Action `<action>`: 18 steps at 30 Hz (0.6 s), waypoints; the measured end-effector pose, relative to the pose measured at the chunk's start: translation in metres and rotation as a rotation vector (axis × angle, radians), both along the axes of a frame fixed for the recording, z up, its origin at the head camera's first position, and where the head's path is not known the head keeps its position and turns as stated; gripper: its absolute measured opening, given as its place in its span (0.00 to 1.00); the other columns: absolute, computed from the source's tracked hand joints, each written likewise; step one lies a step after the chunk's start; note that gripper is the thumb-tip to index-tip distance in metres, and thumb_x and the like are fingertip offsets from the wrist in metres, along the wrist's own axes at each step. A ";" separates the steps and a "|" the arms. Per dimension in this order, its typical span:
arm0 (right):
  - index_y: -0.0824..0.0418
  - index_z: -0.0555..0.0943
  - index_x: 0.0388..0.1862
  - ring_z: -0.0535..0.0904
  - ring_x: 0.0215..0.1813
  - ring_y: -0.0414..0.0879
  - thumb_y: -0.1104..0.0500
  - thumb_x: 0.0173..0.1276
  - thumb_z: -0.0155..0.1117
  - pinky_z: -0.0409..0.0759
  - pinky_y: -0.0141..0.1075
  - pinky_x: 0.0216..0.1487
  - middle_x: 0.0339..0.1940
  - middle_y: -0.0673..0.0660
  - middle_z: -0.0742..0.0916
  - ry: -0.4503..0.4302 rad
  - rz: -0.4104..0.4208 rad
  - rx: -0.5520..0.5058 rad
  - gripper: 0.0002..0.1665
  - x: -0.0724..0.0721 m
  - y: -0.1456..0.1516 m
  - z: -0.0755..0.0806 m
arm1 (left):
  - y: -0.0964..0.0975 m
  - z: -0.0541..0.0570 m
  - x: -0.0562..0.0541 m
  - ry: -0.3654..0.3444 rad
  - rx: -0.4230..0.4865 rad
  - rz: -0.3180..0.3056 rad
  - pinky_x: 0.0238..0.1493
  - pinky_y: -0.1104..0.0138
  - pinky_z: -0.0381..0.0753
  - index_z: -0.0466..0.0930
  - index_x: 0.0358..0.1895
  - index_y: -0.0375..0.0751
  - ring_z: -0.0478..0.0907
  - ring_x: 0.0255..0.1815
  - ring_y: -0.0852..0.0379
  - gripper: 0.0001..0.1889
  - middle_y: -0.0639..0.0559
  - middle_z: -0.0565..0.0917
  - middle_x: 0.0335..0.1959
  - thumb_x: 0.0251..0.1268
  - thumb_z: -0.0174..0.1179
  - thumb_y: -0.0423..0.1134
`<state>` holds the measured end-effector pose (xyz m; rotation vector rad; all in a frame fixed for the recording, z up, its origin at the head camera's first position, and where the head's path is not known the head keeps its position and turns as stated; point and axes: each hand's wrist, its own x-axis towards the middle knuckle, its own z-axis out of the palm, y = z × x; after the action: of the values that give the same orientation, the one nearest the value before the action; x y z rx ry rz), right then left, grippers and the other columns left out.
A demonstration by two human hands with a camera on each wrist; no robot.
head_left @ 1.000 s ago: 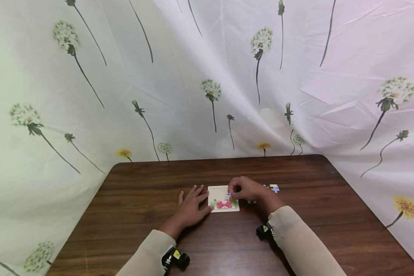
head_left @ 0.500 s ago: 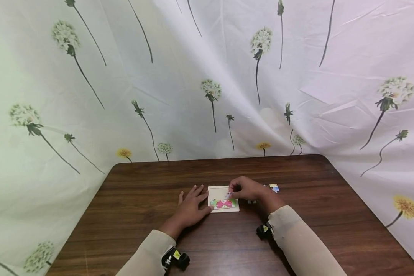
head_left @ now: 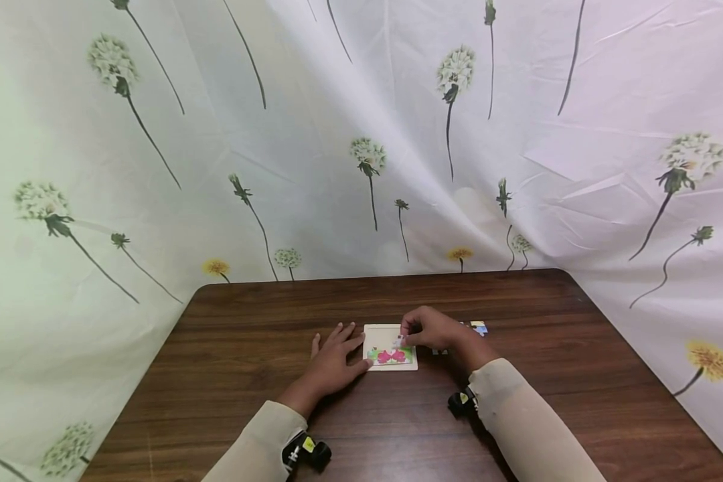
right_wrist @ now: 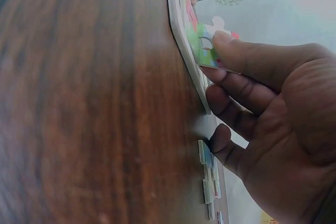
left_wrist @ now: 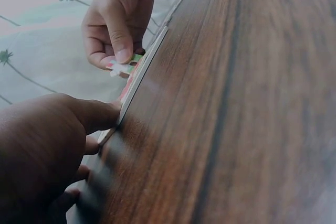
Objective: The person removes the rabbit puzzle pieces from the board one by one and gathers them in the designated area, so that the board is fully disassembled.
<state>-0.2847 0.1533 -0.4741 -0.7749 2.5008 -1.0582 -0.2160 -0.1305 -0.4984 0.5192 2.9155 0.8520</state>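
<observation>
A small puzzle tray (head_left: 381, 333) with a pale frame lies on the table, its near part filled by pieces in pink and green (head_left: 390, 356). My left hand (head_left: 335, 361) rests at the tray's left side, fingers spread, thumb on the near left corner of the frame. My right hand (head_left: 432, 329) pinches a jigsaw piece (right_wrist: 207, 45) between thumb and fingers over the tray's right side. In the left wrist view this piece (left_wrist: 122, 67) looks tilted, its lower edge at the laid pieces. Whether it is seated there I cannot tell.
Several loose jigsaw pieces (head_left: 478, 328) lie right of the tray, partly hidden behind the right hand and forearm; the right wrist view shows some pieces (right_wrist: 208, 182) too. A flowered cloth (head_left: 313, 134) hangs behind the brown wooden table (head_left: 373, 428).
The right hand, still pinching the jigsaw piece, has shifted very slightly to the right over the tray. The left hand has stayed in place.
</observation>
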 end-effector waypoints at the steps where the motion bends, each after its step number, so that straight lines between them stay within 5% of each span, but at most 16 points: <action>1: 0.56 0.86 0.34 0.76 0.36 0.42 0.63 0.75 0.74 0.76 0.36 0.40 0.32 0.48 0.85 -0.001 -0.003 0.001 0.07 0.000 0.000 0.000 | 0.000 0.000 0.000 0.000 -0.001 0.000 0.83 0.24 0.42 0.78 0.79 0.46 0.56 0.91 0.35 0.34 0.41 0.67 0.87 0.75 0.68 0.56; 18: 0.58 0.89 0.32 0.76 0.32 0.40 0.63 0.71 0.78 0.76 0.34 0.36 0.28 0.46 0.86 0.036 -0.019 -0.033 0.07 0.001 -0.002 0.001 | 0.001 0.003 0.001 -0.007 -0.002 -0.004 0.83 0.24 0.41 0.78 0.79 0.45 0.56 0.91 0.35 0.34 0.41 0.67 0.87 0.76 0.68 0.56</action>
<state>-0.2832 0.1513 -0.4729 -0.7881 2.5310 -1.1041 -0.2146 -0.1299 -0.4952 0.5211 2.9077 0.8490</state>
